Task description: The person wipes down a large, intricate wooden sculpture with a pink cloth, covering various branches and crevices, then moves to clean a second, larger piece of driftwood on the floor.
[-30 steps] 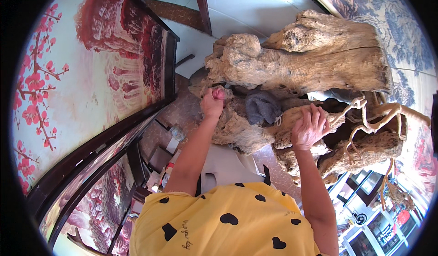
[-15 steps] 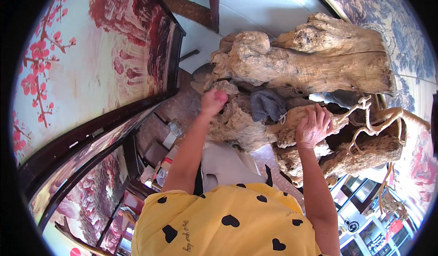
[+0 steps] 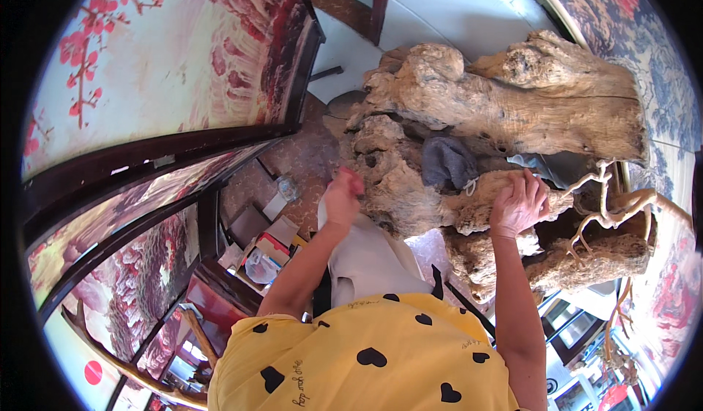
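A large gnarled piece of driftwood (image 3: 410, 169) stands before me, pale brown and rough, with hollows and thick lobes. My right hand (image 3: 520, 204) rests on its near lobe, fingers stretched over the wood and holding nothing. My left hand (image 3: 343, 197) is closed beside the left end of the wood, a small gap away. Its curled fingers look pinkish, and whatever they may hold is hidden. Between my hands, in a hollow of the wood, lies a crumpled dark grey cloth (image 3: 447, 163) with a light cord (image 3: 470, 186).
Thin pale branches (image 3: 608, 202) stick out at the right. A dark-framed painted panel (image 3: 168, 81) leans along the left. Boxes (image 3: 278, 239) and a clear plastic item (image 3: 261, 266) sit at the lower left. Another painted panel (image 3: 637, 67) stands at the far right.
My left hand has come off the wood's left end and moved nearer to me. The view has shifted, while my right hand stays on the same lobe.
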`<state>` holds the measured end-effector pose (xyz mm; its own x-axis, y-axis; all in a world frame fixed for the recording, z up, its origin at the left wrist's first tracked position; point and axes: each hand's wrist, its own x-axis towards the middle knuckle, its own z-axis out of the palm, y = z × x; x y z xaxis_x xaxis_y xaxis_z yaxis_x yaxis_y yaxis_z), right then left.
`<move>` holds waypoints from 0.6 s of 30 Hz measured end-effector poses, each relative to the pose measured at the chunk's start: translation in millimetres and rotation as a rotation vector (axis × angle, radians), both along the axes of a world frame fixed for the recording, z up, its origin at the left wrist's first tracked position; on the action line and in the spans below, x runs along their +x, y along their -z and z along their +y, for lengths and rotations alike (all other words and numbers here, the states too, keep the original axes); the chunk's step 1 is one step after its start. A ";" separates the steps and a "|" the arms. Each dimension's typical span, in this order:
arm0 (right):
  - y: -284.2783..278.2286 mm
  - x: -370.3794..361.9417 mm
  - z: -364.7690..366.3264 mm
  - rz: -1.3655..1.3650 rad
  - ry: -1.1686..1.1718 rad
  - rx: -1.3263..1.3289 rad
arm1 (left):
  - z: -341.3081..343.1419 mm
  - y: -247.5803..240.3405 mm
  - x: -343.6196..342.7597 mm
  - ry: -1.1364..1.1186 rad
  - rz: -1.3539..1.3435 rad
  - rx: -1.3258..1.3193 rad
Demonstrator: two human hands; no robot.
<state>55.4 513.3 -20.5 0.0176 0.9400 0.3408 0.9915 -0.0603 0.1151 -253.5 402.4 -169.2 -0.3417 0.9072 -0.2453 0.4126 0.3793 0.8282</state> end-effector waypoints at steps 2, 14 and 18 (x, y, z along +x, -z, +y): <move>3.2 2.7 -0.1 -0.002 -0.021 0.020 | -5.6 -24.7 20.3 0.085 -0.115 0.053; 4.5 2.5 0.8 0.012 -0.015 0.027 | 93.3 5.3 17.5 0.222 0.077 -0.088; 3.3 1.8 1.5 0.001 -0.011 0.046 | 69.1 -28.6 4.9 0.278 -0.175 -0.067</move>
<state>57.2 514.8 -23.8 0.0079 0.9235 0.3835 0.9923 -0.0547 0.1113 -248.6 471.6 -140.5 -0.0304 0.9396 -0.3408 0.3618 0.3282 0.8726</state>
